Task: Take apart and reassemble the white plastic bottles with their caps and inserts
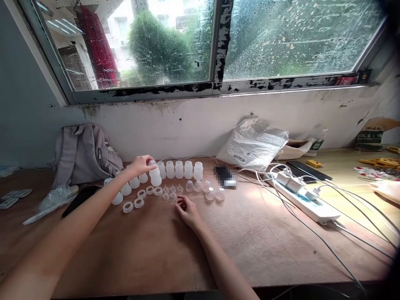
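Note:
My left hand (pixel 142 164) pinches a translucent white baby bottle (pixel 155 178) near its neck, in front of the row of bottles. Similar bottles (pixel 179 170) stand upright along the back, and more of them are partly hidden behind my left forearm. My right hand (pixel 188 211) lies low over the table with its fingers loosely bent and apart; nothing shows in it. Just left of its fingertips are several clear bottle teats (pixel 165 196). White collar rings (pixel 139 202) lie in a line further left. Clear domed caps (pixel 198 186) sit beyond the right hand.
A grey backpack (pixel 84 154) leans on the wall at left, near a plastic bag (pixel 58 198) and a dark flat object (pixel 79 201). A silver bubble mailer (pixel 254 141) stands behind. On the right, a power strip (pixel 308 204) with chargers trails white cables across the wooden table (pixel 250 250).

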Available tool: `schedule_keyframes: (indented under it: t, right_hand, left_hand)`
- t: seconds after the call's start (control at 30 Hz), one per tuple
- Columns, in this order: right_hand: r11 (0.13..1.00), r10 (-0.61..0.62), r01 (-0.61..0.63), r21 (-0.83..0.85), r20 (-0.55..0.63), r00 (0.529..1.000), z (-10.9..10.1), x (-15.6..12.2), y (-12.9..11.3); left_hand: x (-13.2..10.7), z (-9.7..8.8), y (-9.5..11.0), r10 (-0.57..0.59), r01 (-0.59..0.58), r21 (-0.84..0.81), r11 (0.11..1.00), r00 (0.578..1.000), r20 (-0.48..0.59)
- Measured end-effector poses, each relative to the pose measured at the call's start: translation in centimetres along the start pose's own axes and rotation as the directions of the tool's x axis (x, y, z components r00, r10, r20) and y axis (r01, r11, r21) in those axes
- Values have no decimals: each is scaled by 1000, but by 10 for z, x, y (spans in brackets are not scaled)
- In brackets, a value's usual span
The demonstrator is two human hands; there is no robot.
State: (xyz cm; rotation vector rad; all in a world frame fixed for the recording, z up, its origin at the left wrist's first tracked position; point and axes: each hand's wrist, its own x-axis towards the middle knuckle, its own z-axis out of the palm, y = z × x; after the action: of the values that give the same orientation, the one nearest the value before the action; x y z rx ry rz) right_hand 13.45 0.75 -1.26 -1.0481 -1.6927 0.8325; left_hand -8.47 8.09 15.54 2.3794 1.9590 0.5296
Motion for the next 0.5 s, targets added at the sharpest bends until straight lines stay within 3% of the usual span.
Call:
schedule_keyframes:
  t: [0.13, 0.3, 0.5]
  right_hand:
    - [1000, -10, 10, -9, -9, 1000, 1, 1, 1]
    - [1000, -16, 15, -16, -21, 1000, 2, 2, 1]
    - [999, -12, 11, -51, -17, 1000, 2, 4, 2]
  left_hand:
    - [33, -5, -19, -100, 94, 135, 986, 994, 40]
    - [54, 18, -32, -189, 175, 188, 966, 980, 60]
    - [62, 41, -46, -228, 205, 213, 955, 969, 92]
